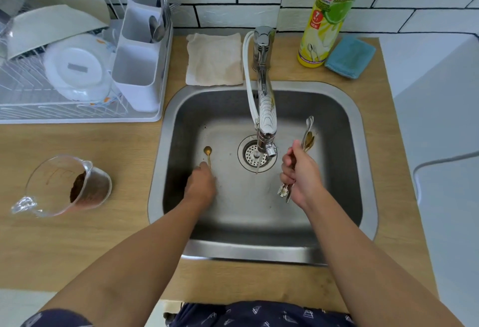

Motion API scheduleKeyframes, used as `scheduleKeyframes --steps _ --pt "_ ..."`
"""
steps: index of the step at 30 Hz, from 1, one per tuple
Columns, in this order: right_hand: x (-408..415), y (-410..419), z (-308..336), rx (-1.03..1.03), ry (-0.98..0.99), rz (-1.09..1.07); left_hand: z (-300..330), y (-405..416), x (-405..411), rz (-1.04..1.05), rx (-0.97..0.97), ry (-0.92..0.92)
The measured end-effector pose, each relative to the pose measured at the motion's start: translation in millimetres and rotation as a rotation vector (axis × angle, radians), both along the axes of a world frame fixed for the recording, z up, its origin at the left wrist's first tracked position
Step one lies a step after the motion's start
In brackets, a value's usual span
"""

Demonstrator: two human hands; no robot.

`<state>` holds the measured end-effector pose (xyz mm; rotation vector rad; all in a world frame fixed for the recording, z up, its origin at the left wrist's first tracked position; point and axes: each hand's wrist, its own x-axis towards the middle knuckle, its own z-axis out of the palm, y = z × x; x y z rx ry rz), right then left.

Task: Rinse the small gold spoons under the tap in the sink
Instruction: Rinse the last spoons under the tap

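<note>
The left hand (201, 183) reaches down in the sink (259, 249), fingers curled at the handle of one gold spoon (208, 154) lying just past its fingertips. The right hand (300, 174) is closed around a bunch of spoons (308, 135). Pinch the thin handle firmly, then lift it toward the tap (265, 130), where a thin stream of water (258, 164) runs.

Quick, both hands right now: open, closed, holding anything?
Left hand: down on the gold spoon on the sink floor; grip cannot be told.
Right hand: closed on a bundle of spoons.
</note>
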<state>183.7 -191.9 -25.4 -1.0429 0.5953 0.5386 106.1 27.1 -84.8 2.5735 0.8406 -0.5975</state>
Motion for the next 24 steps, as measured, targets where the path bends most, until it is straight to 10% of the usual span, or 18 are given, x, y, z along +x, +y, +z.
scheduleKeyframes --steps 8,16,24 --pt "-2 -3 -6 0.024 0.026 0.049 15 -14 0 0.031 -0.238 -0.012" --pt "-19 8 -20 -0.457 -0.034 0.276 67 -58 -5 0.487 -1.095 -0.119" --pt "-23 19 -16 -0.425 -0.307 0.483 87 -67 -14 0.334 -1.106 -0.15"
